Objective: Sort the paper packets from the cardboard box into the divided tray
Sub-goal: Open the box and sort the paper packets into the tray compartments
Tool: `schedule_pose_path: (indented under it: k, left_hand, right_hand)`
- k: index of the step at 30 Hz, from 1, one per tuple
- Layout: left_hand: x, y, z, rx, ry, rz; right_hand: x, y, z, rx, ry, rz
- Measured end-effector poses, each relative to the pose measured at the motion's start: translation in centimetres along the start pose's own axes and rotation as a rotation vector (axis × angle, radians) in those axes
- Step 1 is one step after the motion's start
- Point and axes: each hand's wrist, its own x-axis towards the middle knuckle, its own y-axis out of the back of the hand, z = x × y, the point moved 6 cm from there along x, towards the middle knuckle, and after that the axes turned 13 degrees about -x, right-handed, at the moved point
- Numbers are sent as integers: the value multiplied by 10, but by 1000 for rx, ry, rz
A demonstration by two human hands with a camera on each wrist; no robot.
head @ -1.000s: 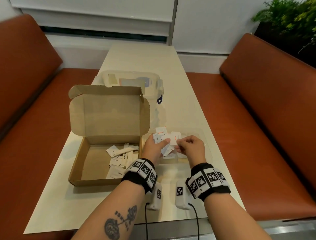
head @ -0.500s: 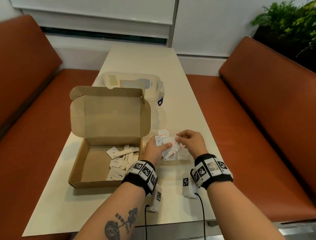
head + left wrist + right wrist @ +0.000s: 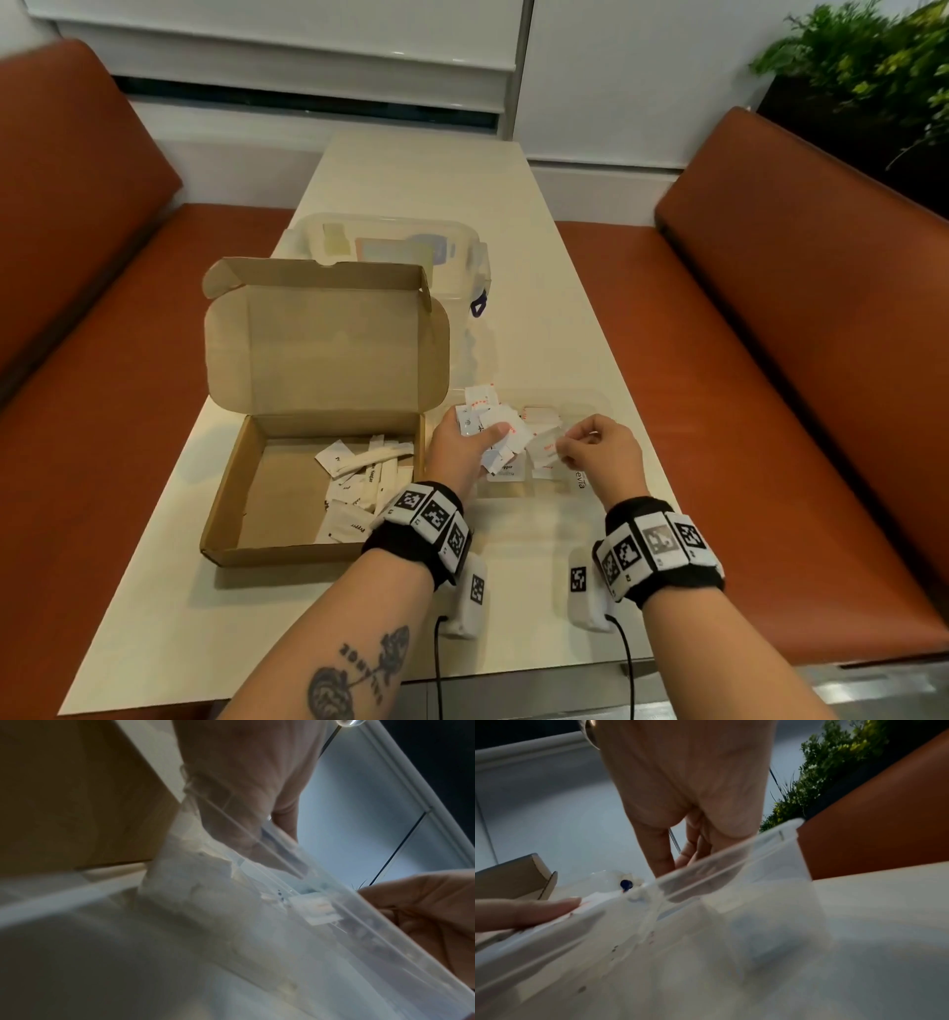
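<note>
An open cardboard box (image 3: 267,493) lies on the table's left, with several white paper packets (image 3: 359,478) inside. Right of it stands the clear divided tray (image 3: 570,400), with some packets lying in its compartments. My left hand (image 3: 488,437) grips a fanned bunch of packets (image 3: 493,419) over the tray's left part; the left wrist view shows this bunch (image 3: 195,882) blurred through the tray wall (image 3: 334,943). My right hand (image 3: 562,455) hovers over the tray's right part, fingers curled, pinching one small packet (image 3: 542,447). In the right wrist view, its fingers (image 3: 662,862) dip behind the tray rim (image 3: 718,860).
A clear lidded plastic container (image 3: 390,246) stands behind the box lid. Orange benches (image 3: 770,360) flank the narrow cream table (image 3: 513,205). A green plant (image 3: 862,67) is at the far right. Cables trail from both wrists over the table's near edge.
My right hand pulled one packet out of the left hand's bunch and carried it to the right and nearer, over the tray. The left hand stayed nearly still.
</note>
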Motion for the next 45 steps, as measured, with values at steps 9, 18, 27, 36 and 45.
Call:
schedule_pose_path:
  k: [9,18,27,36,45]
  left_hand:
    - [2,2,-2,46,-39,0]
    - [4,-1,-4,22,-16,-41]
    - [3,-1,-3,55,-41,-44]
    - [2,-1,0,47,-52,-26]
    - [0,-1,-1,78,-47,-35]
  right_hand:
    - [-3,7,-14,414,7,-45]
    - [-7,-20,-12,298,20,-67]
    - [-1,-5,-20,-23,163,-53]
    - [3,-4,-3,-511,175,-85]
    - [6,-21,-4,-687,237,-34]
